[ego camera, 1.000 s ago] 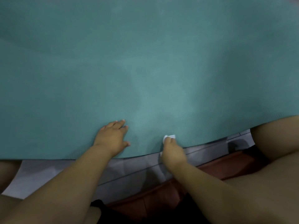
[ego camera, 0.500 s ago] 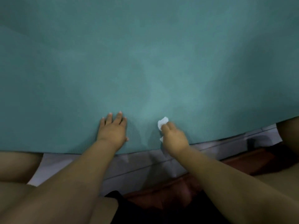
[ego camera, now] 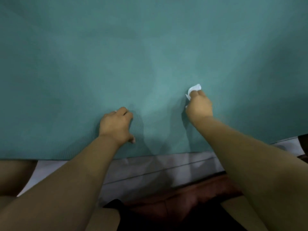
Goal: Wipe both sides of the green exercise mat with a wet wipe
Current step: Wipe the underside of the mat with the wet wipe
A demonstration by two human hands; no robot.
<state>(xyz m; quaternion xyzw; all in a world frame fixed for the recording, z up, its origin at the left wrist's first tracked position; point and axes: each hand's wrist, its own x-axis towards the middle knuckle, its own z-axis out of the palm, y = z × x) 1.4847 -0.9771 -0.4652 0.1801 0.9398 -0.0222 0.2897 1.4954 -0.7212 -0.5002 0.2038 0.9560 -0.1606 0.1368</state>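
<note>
The green exercise mat (ego camera: 133,47) lies flat and fills most of the view, its near edge running across just in front of my knees. My right hand (ego camera: 199,106) holds a crumpled white wet wipe (ego camera: 193,90) against the mat, a little way in from the near edge; most of the wipe is hidden under my fingers. My left hand (ego camera: 116,125) rests on the mat to the left, fingers bent with the tips pressing down and the thumb spread out, holding nothing.
A strip of pale tiled floor (ego camera: 150,169) shows below the mat's near edge. A dark red cushion (ego camera: 183,200) lies between my knees. My bare legs (ego camera: 15,174) frame the lower corners.
My right hand has slid the wipe farther onto the mat, away from me and to the right. My left hand's fingers, flat before, are now bent at the knuckles.
</note>
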